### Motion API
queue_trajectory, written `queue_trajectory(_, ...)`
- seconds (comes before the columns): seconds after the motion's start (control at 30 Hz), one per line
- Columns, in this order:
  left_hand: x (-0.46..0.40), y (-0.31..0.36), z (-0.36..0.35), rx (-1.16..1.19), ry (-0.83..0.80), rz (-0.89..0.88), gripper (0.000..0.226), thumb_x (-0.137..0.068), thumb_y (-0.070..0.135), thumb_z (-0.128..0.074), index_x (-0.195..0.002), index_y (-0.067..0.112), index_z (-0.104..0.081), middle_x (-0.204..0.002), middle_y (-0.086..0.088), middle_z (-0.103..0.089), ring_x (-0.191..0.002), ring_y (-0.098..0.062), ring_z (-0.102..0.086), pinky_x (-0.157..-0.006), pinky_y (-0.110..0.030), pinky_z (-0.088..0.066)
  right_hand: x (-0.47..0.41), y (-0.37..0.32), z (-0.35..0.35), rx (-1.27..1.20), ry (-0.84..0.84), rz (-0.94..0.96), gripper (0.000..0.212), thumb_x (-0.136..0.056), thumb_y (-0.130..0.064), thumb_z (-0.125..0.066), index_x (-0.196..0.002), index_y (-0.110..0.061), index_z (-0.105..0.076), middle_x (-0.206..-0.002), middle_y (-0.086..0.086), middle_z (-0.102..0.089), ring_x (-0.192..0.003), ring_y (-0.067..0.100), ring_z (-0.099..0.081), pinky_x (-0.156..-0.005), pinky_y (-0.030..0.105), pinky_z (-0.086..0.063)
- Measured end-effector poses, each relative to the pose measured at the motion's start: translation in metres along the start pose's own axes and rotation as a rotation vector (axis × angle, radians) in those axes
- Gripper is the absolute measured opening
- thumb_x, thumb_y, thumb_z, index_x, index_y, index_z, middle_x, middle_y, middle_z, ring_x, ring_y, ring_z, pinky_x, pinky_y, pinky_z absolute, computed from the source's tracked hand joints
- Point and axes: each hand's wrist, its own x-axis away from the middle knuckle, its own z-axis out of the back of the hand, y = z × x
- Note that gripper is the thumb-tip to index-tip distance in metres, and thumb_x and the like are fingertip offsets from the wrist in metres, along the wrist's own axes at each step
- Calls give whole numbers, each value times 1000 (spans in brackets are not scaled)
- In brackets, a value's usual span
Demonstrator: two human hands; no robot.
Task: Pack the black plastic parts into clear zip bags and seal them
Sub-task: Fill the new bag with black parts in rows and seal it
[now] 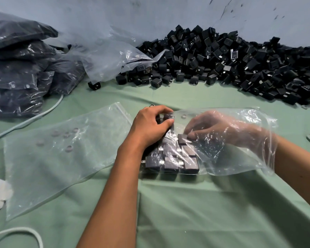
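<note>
Two hands on one floppy zip bag (222,154): left hand (150,126) grips black parts (172,158) at its mouth, right hand (220,127), inside it, pinches one part. Thin slick film probably; hard little blocks, best held by their flat sides.

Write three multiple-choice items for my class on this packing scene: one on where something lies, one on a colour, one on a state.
1. Where is the big loose pile of black parts?
A. at the far right of the table
B. at the near edge beside the white cable
C. under the empty bag

2. What colour is the cloth covering the table?
A. red
B. pale green
C. yellow

3. Where is the right hand?
A. resting on the pile
B. inside the clear bag with the parts
C. holding the cable

Answers: 1 A, the heap lies along the far wall; 2 B, the cloth is pale green; 3 B, the plastic covers the hand as its fingertips touch a part.
</note>
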Motion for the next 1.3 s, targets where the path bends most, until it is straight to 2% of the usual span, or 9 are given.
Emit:
queue_trajectory(0.17,-1,-2,-2,-37,27,13,23,-85,37,-79,-107,36,-74,-105,17,-73,-97,-1,-67,-94,-27,-55,19,-27,-1,54,-11,-63,38,-87,-55,-72,-110,-25,-77,-115,-8,-76,-108,13,-73,-97,36,-55)
queue_trajectory(0.4,-5,-7,-4,-132,70,31,20,-84,46,-77,-100,35,-73,-101,12,-67,-99,-7,-61,-92,-28,-51,51,-33,6,-216,41,-194,27,-93,-12,-64,-116,1,-68,-101,21,-73,-88,34,-70,-85,49,-60)
queue_trajectory(0.5,-6,-6,0,-192,104,26,14,-96,39,-65,-101,28,-72,-109,7,-67,-110,-13,-52,-100,-37,-46,83,-30,25,-201,82,-189,43,-77,-30,-83,-112,-8,-73,-105,16,-76,-99,38,-73,-89,51,-59)
queue_trajectory(0.57,-6,-1,3,-234,141,10,19,-101,36,-58,-108,24,-72,-118,3,-66,-120,-17,-49,-105,-39,-42,107,-27,43,-150,186,-287,47,-62,-43,-94,-99,-18,-81,-101,12,-78,-89,24,-77,-76,35,-63)
queue_trajectory(0.67,-4,16,-1,-363,97,-58,34,-103,45,-50,-125,26,-66,-145,0,-54,-143,-21,-35,-122,-46,-28,118,-19,74,17,326,-493,6,-89,-3,-72,-88,-7,-77,-81,23,-66,-52,15,-59,-43,23,-47)
queue_trajectory(0.8,5,30,-18,-514,-125,-29,61,-102,64,-30,-153,32,-38,-169,4,-17,-158,-23,-4,-128,-51,-1,83,-31,99,243,776,-458,14,-97,-6,-64,-94,-10,-77,-65,3,-73,-53,15,-51,-45,25,-39)
queue_trajectory(0.97,5,24,-26,-656,-207,-25,73,-102,67,-17,-163,27,-13,-171,4,-5,-158,-24,5,-128,-50,2,-10,-84,73,364,680,-231,13,-92,-15,-69,-82,-19,-76,-65,-3,-74,-52,12,-60,-39,18,-41)
queue_trajectory(1.13,2,20,-27,-685,-181,-72,73,-102,60,-24,-163,21,-14,-172,-2,-13,-159,-29,0,-128,-48,1,-116,-89,20,827,387,-97,25,-95,-18,-62,-117,-16,-74,-116,5,-73,-103,23,-66,-90,30,-49)
queue_trajectory(1.3,3,21,-29,-710,-165,-73,77,-102,66,-22,-164,21,-13,-171,0,-14,-158,-31,-2,-128,-49,-1,-178,-56,8,1048,284,-189,55,-101,-35,-38,-155,-24,-39,-160,8,-33,-141,37,-29,-113,54,-39)
